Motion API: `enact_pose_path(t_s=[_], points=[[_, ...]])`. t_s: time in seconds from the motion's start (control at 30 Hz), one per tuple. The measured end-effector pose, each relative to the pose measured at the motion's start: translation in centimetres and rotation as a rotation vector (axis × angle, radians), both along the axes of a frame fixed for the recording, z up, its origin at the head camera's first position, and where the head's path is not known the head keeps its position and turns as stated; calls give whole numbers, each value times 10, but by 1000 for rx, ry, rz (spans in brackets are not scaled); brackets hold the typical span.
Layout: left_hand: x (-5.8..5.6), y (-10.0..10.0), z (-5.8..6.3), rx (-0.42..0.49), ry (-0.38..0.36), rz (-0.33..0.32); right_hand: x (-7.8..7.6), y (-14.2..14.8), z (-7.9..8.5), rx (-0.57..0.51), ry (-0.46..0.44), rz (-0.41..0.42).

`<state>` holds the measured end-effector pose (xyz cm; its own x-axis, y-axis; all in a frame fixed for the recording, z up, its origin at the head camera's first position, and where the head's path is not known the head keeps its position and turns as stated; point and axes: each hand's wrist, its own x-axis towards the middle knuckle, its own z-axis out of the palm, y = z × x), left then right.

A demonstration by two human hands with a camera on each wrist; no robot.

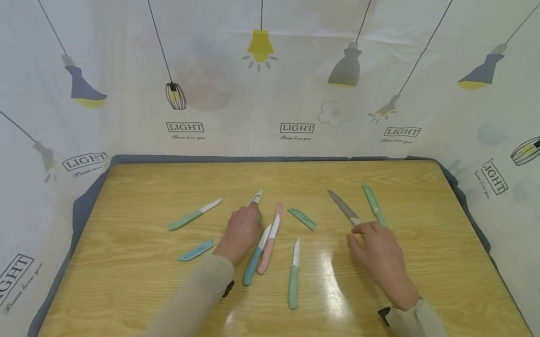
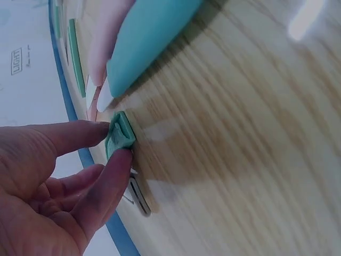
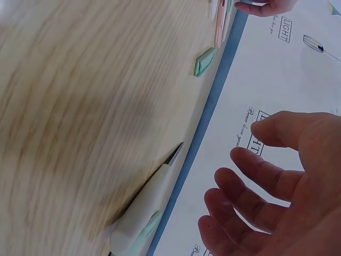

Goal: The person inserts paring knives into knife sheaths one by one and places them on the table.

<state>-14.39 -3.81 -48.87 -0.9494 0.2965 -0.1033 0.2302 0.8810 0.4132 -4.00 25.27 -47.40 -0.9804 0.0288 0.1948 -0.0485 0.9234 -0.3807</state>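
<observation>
My left hand [image 1: 241,232] pinches a small hollow green blade cover [image 2: 120,133] between thumb and finger, low over the table. Just beyond it lies a peeler [image 1: 256,197] with a slotted blade. Close by on the right, a blue-handled knife [image 1: 253,266] and a pink-handled knife [image 1: 267,252] lie side by side, near a pink cover [image 1: 279,208]. My right hand [image 1: 380,255] hovers with loosely bent fingers and nothing in them. Near its fingertips are a white-handled knife [image 3: 143,205] with a grey blade and a slim green piece [image 1: 373,203], whose kind I cannot tell.
Two green-handled knives lie apart, one at left [image 1: 186,220] and one at front centre [image 1: 294,287]. A blue cover [image 1: 196,251] and another green cover [image 1: 303,219] rest on the wooden table [image 1: 132,282]. Lamp-printed sheeting [image 1: 230,140] stands around the table.
</observation>
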Motion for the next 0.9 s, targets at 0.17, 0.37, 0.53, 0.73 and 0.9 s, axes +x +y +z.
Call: enact_pose_path(t_s=[0.17, 0.37, 0.53, 0.73, 0.9], points=[[4, 4, 6, -12, -32, 52, -1, -7, -3, -10, -3, 33], [3, 5, 19, -15, 50, 83, 1, -22, -3, -9, -21, 71], [1, -1, 22, 76, -24, 131, 4, -38, -5, 10, -44, 107], [-2, -11, 18, 328, -140, 200, 6, -59, -5, 25, -121, 138], [-1, -18, 18, 484, -212, 248, 5, -72, -9, 45, -190, 203]])
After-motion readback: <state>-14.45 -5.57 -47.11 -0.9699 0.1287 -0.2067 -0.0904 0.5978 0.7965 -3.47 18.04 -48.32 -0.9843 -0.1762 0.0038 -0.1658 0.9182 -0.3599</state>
